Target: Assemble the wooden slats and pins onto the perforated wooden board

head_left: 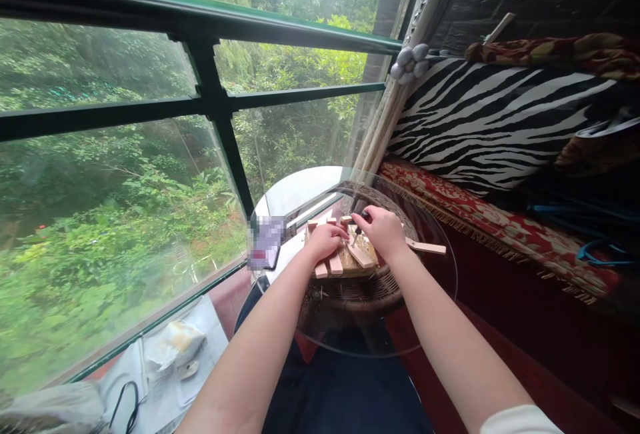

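A small assembly of pale wooden slats [343, 259] lies on a round glass tabletop [435, 287] over a wicker base. My left hand [325, 241] rests closed on the slats, pressing them down. My right hand [384, 231] is closed around a small dark-handled tool [358, 229] whose tip points down at the wood. One loose wooden strip [426, 247] lies to the right of my right hand.
A phone [266, 242] stands at the table's left edge by the green-framed window [215, 101]. A zebra-striped cushion [495, 121] and red patterned seat cover [500, 224] fill the right. Papers and a cable [165, 367] lie on the floor at lower left.
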`<move>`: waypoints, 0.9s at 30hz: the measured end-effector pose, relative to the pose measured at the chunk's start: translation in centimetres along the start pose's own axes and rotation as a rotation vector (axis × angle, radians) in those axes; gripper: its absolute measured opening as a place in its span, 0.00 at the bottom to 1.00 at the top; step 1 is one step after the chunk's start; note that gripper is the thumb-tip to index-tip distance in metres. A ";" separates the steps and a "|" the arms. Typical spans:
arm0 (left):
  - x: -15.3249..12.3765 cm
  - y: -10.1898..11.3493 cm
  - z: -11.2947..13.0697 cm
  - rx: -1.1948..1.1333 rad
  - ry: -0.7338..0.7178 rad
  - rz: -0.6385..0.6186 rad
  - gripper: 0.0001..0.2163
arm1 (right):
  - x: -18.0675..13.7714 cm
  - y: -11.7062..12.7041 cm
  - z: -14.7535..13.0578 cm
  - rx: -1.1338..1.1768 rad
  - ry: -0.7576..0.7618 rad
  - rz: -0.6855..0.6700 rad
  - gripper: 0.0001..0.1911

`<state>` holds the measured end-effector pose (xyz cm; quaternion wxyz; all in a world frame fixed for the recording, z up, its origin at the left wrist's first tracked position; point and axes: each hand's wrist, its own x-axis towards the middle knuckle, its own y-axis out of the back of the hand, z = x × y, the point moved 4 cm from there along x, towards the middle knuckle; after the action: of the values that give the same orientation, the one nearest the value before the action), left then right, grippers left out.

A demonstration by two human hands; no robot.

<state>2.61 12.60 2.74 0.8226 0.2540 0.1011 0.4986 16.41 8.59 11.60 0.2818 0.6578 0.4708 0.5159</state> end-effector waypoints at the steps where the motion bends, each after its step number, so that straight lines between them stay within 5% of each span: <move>1: 0.0 0.0 0.0 0.000 0.001 -0.001 0.15 | -0.1 -0.1 -0.3 0.000 0.007 0.015 0.17; 15: -0.2 0.0 0.0 -0.019 -0.007 0.007 0.14 | -1.0 -0.7 -1.3 0.309 0.232 -0.224 0.22; 22: -0.1 -0.1 -0.5 -0.006 0.012 0.022 0.16 | -0.2 -0.2 -1.8 0.000 0.079 -0.126 0.14; 27: -0.2 -0.1 -0.7 -0.023 0.017 0.038 0.16 | -0.9 -0.5 -2.2 0.190 0.096 -0.170 0.19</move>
<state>2.28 12.64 2.14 0.8150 0.2422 0.0973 0.5173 14.09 7.75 11.49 0.2381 0.6137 0.5845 0.4743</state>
